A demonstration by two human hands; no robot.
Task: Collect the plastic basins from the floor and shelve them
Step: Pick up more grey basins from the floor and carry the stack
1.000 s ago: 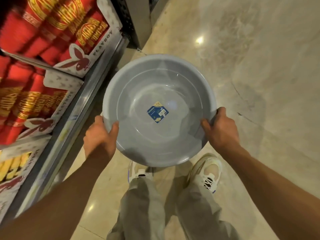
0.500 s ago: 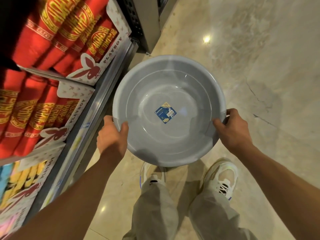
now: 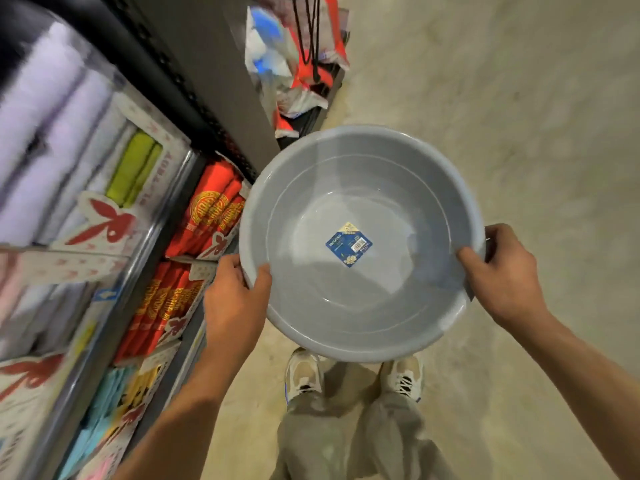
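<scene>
Both hands are on one grey basin (image 3: 360,244), which sits mouth-up at centre frame, held level over my shoes (image 3: 304,370) and clear of the floor (image 3: 519,116). It is round, so it has no long axis to line up; what matters is which side the rack is on. A blue label (image 3: 349,244) lies flat in its bottom, and it looks empty otherwise.

My left hand (image 3: 233,299) is curled closed on the rim at lower left, thumb inside the wall and fingers hidden beneath. My right hand (image 3: 502,275) is closed the same way on the rim at right, thumb over the lip. The two grips sit roughly opposite each other, so the load looks balanced.

Outward from there, the shelf (image 3: 166,216) runs up the left of the frame, its edge just beside the basin's left rim and nearest my left hand. Red packs (image 3: 211,209) fill the tier closest to that rim, and pale rolls (image 3: 52,109) sit at upper left. I judge the coming move must go leftward, left hand leading, but I see no free slot for a basin in this blurred view.
</scene>
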